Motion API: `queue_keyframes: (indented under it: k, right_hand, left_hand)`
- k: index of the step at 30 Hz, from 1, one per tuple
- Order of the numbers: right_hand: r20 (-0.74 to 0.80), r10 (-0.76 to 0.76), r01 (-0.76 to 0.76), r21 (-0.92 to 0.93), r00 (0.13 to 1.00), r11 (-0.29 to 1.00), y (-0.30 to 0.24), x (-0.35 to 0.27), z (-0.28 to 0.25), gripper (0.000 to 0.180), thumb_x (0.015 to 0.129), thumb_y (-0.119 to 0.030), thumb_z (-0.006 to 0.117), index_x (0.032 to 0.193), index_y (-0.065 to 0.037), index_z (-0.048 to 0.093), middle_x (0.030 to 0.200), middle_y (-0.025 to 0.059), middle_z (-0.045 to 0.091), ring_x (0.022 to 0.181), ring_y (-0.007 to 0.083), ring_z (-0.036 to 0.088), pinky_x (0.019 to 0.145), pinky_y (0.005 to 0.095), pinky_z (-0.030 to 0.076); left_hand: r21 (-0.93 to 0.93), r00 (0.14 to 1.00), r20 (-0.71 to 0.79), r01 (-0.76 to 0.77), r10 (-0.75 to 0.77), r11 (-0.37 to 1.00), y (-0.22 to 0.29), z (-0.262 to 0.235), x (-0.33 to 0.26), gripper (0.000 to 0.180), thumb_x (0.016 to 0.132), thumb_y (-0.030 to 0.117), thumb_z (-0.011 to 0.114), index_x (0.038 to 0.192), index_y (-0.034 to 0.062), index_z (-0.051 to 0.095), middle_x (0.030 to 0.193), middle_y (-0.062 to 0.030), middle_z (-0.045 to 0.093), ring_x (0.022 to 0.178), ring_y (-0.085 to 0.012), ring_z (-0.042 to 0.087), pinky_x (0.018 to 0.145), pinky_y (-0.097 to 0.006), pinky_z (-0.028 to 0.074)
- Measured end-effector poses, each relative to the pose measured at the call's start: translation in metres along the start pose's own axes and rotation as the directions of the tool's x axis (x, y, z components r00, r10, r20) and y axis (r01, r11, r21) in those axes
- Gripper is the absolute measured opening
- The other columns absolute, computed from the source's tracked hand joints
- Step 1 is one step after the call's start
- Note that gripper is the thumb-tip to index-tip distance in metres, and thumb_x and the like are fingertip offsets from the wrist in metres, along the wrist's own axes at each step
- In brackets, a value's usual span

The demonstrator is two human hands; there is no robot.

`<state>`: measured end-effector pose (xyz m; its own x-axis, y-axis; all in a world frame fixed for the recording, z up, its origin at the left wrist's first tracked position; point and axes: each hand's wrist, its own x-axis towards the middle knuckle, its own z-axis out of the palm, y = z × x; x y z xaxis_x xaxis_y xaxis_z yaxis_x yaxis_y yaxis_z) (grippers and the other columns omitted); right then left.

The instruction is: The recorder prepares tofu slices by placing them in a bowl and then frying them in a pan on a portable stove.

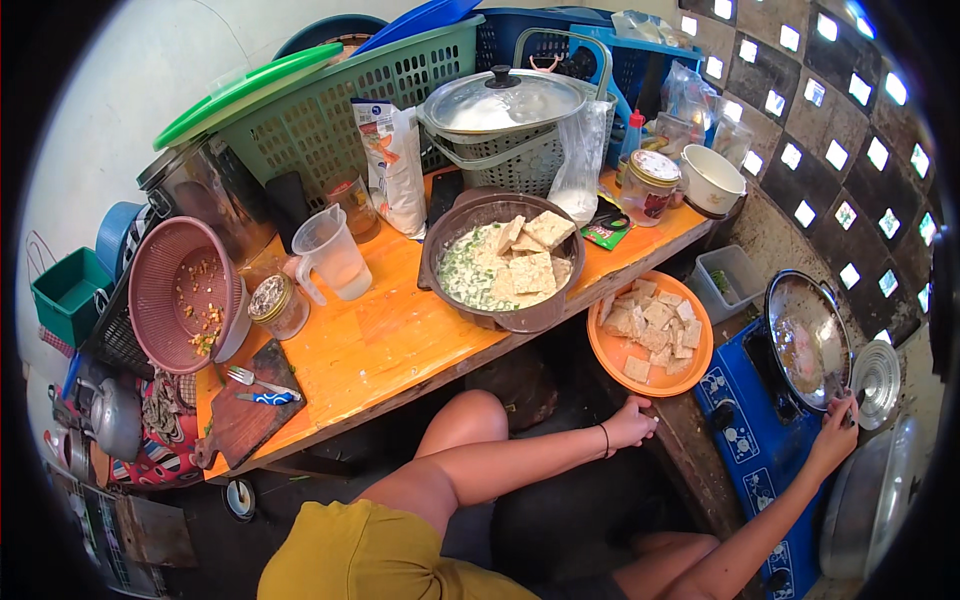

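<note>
My right hand (pixel 838 422) is closed around the thin handle of a cooking utensil at the near rim of a dark frying pan (pixel 790 310). The utensil's far end is hard to make out. Oil and something pale show in the pan, which sits on a blue gas stove (pixel 735 365). My left hand (pixel 630 424), its fingers loosely curled and apparently empty, rests just below an orange plate (pixel 603 368) of pale tempeh pieces (pixel 655 330). On the table, a brown bowl (pixel 515 318) contains white batter with chopped greens (pixel 470 270) and tempeh slabs (pixel 532 272).
The orange-topped table (pixel 370 330) bears a measuring jug (pixel 335 260), lidded jars (pixel 280 305) and a cutting board (pixel 250 425) with a fork and knife. A pink colander (pixel 165 270) stands left. Beside the stove are a metal lid (pixel 876 385) and a large metal pot (pixel 870 500).
</note>
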<state>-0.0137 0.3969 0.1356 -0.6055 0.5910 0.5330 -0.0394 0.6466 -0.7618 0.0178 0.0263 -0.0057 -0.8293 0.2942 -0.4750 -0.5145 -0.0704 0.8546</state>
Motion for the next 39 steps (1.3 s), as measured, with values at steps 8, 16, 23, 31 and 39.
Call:
queue_keyframes:
  k: [8, 16, 23, 31, 39]
  right_hand:
    - [0.109, 0.052, -0.057, 0.045, 0.993, 0.997, -0.015, 0.002, -0.004, 0.041, 0.105, -0.035, 0.049, 0.118, -0.003, 0.070, 0.086, 0.0063, 0.071, 0.075, 0.0084, 0.066, 0.067, 0.0224, 0.053]
    - [0.145, 0.034, -0.045, 0.069, 0.989, 0.997, -0.036, 0.000, -0.013, 0.041, 0.106, -0.035, 0.048, 0.116, -0.003, 0.070, 0.084, 0.0042, 0.070, 0.073, 0.0070, 0.064, 0.066, 0.0206, 0.051]
    - [0.112, -0.033, 0.008, 0.215, 0.993, 0.977, -0.078, -0.014, -0.020, 0.036, 0.105, -0.031, 0.050, 0.114, -0.002, 0.070, 0.083, 0.0022, 0.068, 0.072, 0.0048, 0.060, 0.063, 0.0189, 0.046]
    - [0.236, -0.023, -0.011, 0.141, 0.972, 0.990, -0.075, -0.017, -0.012, 0.034, 0.105, -0.028, 0.052, 0.110, 0.001, 0.070, 0.080, 0.0030, 0.068, 0.073, 0.0076, 0.064, 0.066, 0.0218, 0.049]
    - [0.232, -0.021, -0.003, 0.102, 0.972, 0.995, -0.052, -0.010, -0.002, 0.036, 0.105, -0.030, 0.052, 0.119, -0.001, 0.068, 0.090, 0.0069, 0.069, 0.081, 0.0110, 0.065, 0.073, 0.0244, 0.052]
  left_hand:
    - [0.000, 1.000, -0.007, -0.011, 0.011, 1.000, -0.003, 0.002, 0.001, 0.062, 0.092, 0.020, 0.066, 0.141, 0.0019, 0.033, 0.094, -0.0053, 0.060, 0.087, -0.0118, 0.059, 0.068, -0.027, 0.050]
    - [-0.008, 1.000, -0.004, 0.001, -0.001, 1.000, -0.002, 0.002, 0.001, 0.062, 0.092, 0.020, 0.066, 0.141, 0.0021, 0.034, 0.094, -0.0046, 0.060, 0.087, -0.0115, 0.059, 0.067, -0.026, 0.050]
    - [-0.010, 1.000, 0.005, 0.010, -0.010, 1.000, 0.003, 0.002, -0.003, 0.063, 0.092, 0.020, 0.066, 0.141, 0.0016, 0.032, 0.093, -0.0042, 0.060, 0.086, -0.0107, 0.059, 0.066, -0.025, 0.050]
    - [-0.002, 1.000, 0.005, 0.003, -0.003, 1.000, -0.001, -0.001, 0.000, 0.062, 0.093, 0.019, 0.065, 0.141, 0.0021, 0.032, 0.101, -0.0059, 0.064, 0.090, -0.0113, 0.060, 0.068, -0.026, 0.052]
    - [-0.021, 1.000, 0.012, 0.009, -0.009, 1.000, -0.004, 0.001, 0.001, 0.059, 0.093, 0.019, 0.064, 0.140, 0.0025, 0.032, 0.105, -0.0062, 0.064, 0.091, -0.0127, 0.061, 0.069, -0.027, 0.052]
